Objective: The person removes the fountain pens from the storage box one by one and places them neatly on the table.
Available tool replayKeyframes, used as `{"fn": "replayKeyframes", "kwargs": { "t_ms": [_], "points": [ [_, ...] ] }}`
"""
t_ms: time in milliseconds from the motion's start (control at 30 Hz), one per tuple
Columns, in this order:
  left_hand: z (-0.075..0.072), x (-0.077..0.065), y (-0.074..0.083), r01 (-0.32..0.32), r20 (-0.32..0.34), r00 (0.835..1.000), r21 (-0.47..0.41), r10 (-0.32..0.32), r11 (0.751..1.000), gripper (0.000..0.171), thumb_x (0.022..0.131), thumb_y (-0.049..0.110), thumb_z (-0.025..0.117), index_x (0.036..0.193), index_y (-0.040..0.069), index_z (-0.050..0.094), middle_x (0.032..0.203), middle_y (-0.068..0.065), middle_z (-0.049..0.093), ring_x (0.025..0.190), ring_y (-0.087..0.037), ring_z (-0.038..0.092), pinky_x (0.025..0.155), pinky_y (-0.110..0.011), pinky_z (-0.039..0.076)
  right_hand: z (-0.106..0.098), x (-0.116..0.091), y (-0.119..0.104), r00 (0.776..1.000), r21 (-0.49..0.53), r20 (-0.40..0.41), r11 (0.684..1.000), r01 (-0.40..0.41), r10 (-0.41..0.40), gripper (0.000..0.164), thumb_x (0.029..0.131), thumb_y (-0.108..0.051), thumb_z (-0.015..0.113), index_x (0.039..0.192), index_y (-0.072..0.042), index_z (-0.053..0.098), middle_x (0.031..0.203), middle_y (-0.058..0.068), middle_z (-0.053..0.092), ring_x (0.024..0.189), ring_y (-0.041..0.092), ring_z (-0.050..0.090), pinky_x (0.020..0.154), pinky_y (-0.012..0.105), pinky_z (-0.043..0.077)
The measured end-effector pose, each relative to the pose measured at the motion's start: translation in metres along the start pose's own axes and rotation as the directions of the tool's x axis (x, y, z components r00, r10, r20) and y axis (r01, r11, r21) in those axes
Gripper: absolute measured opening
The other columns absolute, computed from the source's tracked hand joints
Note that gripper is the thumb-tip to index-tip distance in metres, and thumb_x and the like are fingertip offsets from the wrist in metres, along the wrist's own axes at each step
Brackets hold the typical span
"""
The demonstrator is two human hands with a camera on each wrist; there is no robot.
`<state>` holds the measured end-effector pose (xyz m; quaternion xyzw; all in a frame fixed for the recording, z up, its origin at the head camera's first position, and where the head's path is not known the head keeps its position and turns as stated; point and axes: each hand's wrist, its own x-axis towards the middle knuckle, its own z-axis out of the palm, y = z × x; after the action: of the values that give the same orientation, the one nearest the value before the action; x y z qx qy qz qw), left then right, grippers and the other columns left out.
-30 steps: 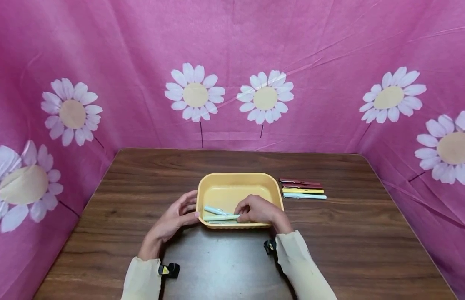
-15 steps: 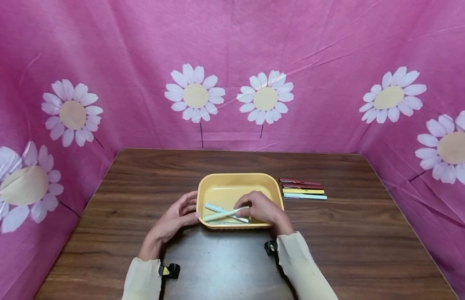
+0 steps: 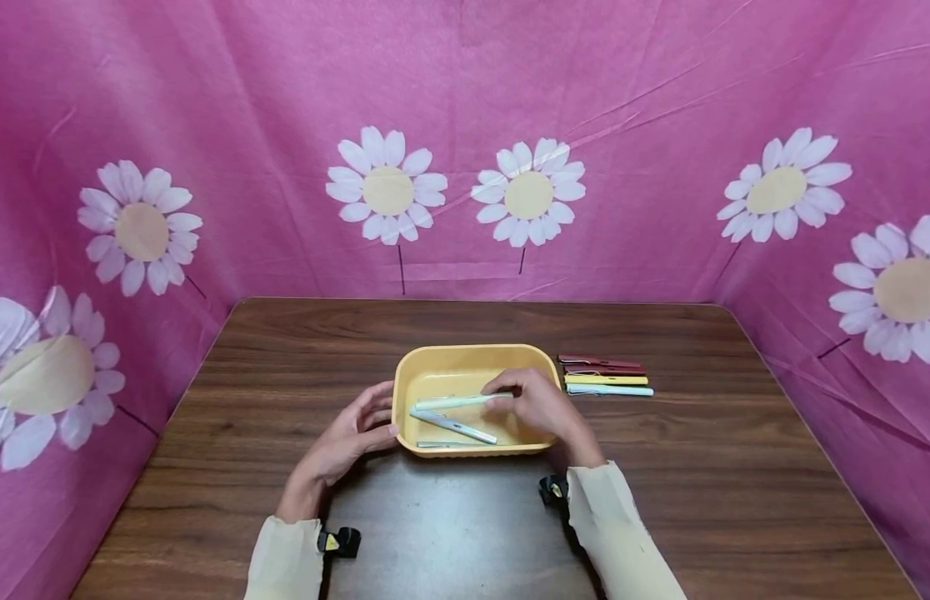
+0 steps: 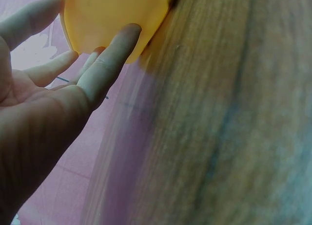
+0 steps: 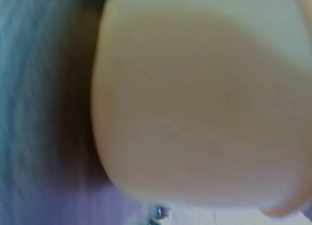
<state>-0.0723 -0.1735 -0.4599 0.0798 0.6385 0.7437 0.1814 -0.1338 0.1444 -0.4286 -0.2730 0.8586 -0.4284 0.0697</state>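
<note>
A yellow rectangular basin [image 3: 476, 358] stands on the table. My left hand [image 3: 345, 437] rests against its left end, fingers fairly straight; the left wrist view has the fingertips on its yellow wall [image 4: 112, 20]. Inside the basin, my right hand [image 3: 536, 404] pinches the right end of a pale green pen [image 3: 450, 402] between thumb and fingers. Beneath it a light blue pen [image 3: 457, 427] lies slanted on the basin floor. Another pale pen [image 3: 446, 444] lies along the near wall, partly hidden by the rim. A blurred beige surface [image 5: 195, 113] fills most of the right wrist view.
Right of the basin, several pens lie side by side: dark red pens [image 3: 602, 362], a yellow pen [image 3: 611, 380] and a light blue pen [image 3: 611, 390]. The brown wooden table [image 3: 285, 333] ends at a pink curtain [image 3: 465, 83] with white flowers.
My right hand has raised the pale green pen and carried it back and slightly right, uncovering more of the slanted blue pen. My left hand stays against the basin.
</note>
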Motion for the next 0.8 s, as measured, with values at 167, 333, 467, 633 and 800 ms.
{"fn": "replayKeyframes", "kwargs": {
  "t_ms": [167,333,467,633,800],
  "points": [
    [-0.001,-0.001,0.001,0.014,-0.013,1.0,0.012,-0.013,1.0,0.072,0.094,-0.008,0.063,0.155,-0.004,0.024,0.146,-0.036,0.035,0.13,-0.044,0.045,0.093,-0.038,0.057,-0.013,-0.005,-0.001,0.998,-0.045,-0.068,0.999,0.005,-0.008,0.013,0.087,-0.011,0.08,0.1,-0.01,0.08,0.098,-0.001,0.076,0.09,0.015,0.066,0.081,0.032,0.056],
    [-0.001,-0.001,0.002,0.012,-0.016,1.0,0.018,-0.012,1.0,0.072,0.094,-0.008,0.063,0.155,-0.004,0.025,0.145,-0.036,0.036,0.13,-0.044,0.045,0.093,-0.038,0.057,-0.024,-0.011,0.001,0.991,-0.062,-0.132,0.998,-0.029,0.02,0.013,0.087,-0.013,0.081,0.099,-0.011,0.08,0.097,-0.001,0.076,0.093,0.018,0.068,0.084,0.038,0.056],
    [-0.001,-0.001,0.002,0.017,-0.018,1.0,0.025,-0.016,1.0,0.072,0.094,-0.008,0.063,0.155,-0.004,0.026,0.145,-0.035,0.037,0.13,-0.042,0.047,0.093,-0.037,0.057,-0.031,-0.016,0.004,0.985,-0.049,-0.171,0.998,-0.041,0.032,0.013,0.086,-0.012,0.082,0.099,-0.011,0.081,0.095,-0.001,0.076,0.092,0.019,0.069,0.083,0.039,0.056],
    [-0.001,-0.001,0.001,0.016,-0.014,1.0,0.029,-0.016,0.999,0.071,0.095,-0.008,0.062,0.155,-0.003,0.026,0.146,-0.035,0.037,0.13,-0.043,0.046,0.093,-0.037,0.057,-0.039,-0.02,0.007,0.976,-0.049,-0.216,0.997,-0.054,0.042,0.012,0.085,-0.01,0.082,0.098,-0.011,0.081,0.095,-0.001,0.076,0.089,0.016,0.067,0.076,0.03,0.054],
    [-0.001,-0.001,0.001,0.006,-0.012,1.0,0.014,-0.005,1.0,0.071,0.095,-0.009,0.062,0.155,-0.004,0.025,0.146,-0.036,0.036,0.131,-0.045,0.045,0.093,-0.037,0.057,-0.045,-0.022,0.012,0.963,-0.056,-0.268,0.998,-0.025,0.009,0.014,0.083,-0.006,0.083,0.096,-0.009,0.081,0.092,0.002,0.075,0.082,0.016,0.063,0.07,0.027,0.052]
  ]
}}
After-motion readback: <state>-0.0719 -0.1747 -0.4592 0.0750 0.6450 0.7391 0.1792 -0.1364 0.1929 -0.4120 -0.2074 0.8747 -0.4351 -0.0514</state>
